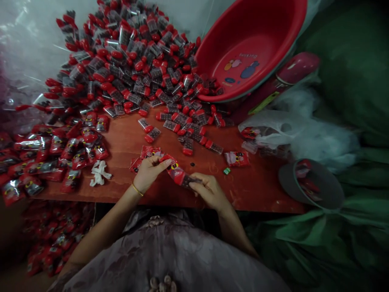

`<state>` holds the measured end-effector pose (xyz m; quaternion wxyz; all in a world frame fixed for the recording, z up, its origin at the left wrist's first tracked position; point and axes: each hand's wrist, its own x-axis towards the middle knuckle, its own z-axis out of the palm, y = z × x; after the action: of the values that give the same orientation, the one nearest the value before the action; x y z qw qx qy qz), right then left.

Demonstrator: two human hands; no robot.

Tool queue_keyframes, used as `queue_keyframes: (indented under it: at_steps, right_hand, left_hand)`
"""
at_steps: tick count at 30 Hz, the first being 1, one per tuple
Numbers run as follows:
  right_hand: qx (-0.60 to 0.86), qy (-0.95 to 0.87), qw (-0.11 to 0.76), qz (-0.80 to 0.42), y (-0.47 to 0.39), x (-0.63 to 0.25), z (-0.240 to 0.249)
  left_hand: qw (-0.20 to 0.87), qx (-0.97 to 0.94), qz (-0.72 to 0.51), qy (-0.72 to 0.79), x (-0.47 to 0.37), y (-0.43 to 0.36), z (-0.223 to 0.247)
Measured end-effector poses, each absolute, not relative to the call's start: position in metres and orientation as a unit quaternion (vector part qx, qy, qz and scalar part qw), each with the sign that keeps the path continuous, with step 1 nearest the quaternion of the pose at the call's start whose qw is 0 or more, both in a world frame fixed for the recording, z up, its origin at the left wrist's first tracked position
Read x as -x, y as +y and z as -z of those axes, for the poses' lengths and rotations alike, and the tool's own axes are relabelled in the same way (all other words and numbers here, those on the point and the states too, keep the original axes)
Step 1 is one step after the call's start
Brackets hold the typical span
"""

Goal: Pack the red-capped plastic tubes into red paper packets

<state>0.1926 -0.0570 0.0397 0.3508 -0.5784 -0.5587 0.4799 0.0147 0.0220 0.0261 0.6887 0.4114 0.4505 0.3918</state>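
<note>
Left hand (148,174) pinches a red packet (173,167); right hand (210,190), fingers likewise closed, grips a clear container (187,181) at the packet's end, over the table (255,190) near its front edge.

The left hand (150,172) is pinching a red wrapper (175,172), the right hand (209,190) is gripping a container (187,181), and 1 basin (258,40) is leaning beside red-capped tubes (156,72).

Left hand (148,172) pinching, right hand (210,190) curled in a grip, both forearms (110,219) bare, angled inward
</note>
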Motion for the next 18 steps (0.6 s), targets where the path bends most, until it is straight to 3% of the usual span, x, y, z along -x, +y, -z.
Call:
queue_keyframes:
  at_steps: [5,13,18]
  right_hand:
    - [0.563,-0.518,0.379,-0.521,-0.055,-0.19,-0.025]
    - [0.558,-0.492,0.417,-0.521,-0.052,-0.175,-0.014]
    - [0.52,-0.436,0.469,-0.565,-0.046,-0.158,-0.001]
  left_hand:
    - [0.685,-0.442,-0.388,0.43,-0.015,0.024,-0.028]
    - [0.733,-0.237,-0.455,0.446,-0.035,0.01,-0.025]
    - [0.745,-0.259,-0.444,0.425,-0.034,0.005,-0.019]
